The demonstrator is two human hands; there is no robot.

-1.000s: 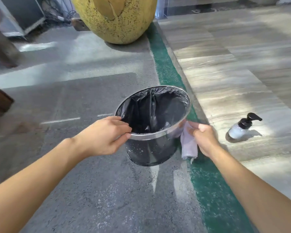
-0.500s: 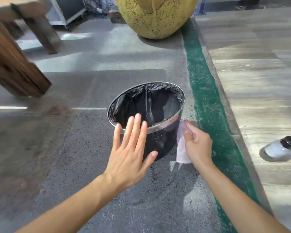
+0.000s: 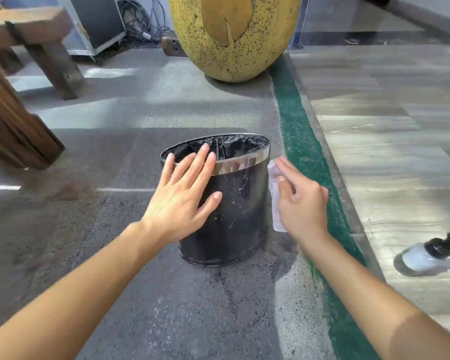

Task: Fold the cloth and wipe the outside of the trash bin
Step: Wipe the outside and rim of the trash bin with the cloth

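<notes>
Right hand (image 3: 300, 203) pinches folded white cloth (image 3: 275, 203) against black metal-rimmed trash bin (image 3: 234, 211); left hand (image 3: 182, 198), fingers spread, braces its side.

bin (image 3: 234, 211): centre, upright on floor
left hand (image 3: 182, 201): flat on bin, 9 o'clock side
right hand (image 3: 300, 201): presses cloth (image 3: 274, 201), 3 o'clock side

Black trash bin (image 3: 234, 216), white cloth (image 3: 274, 198), yellow black-speckled sculpture (image 3: 231, 35), green stripe (image 3: 304, 152).

- One trash bin (image 3: 234, 216) is counted.
- One cloth (image 3: 274, 201) is seen.
- One pump bottle (image 3: 424, 255) is spotted.
- Two hands are tallied: left hand (image 3: 182, 203), right hand (image 3: 302, 203).
</notes>
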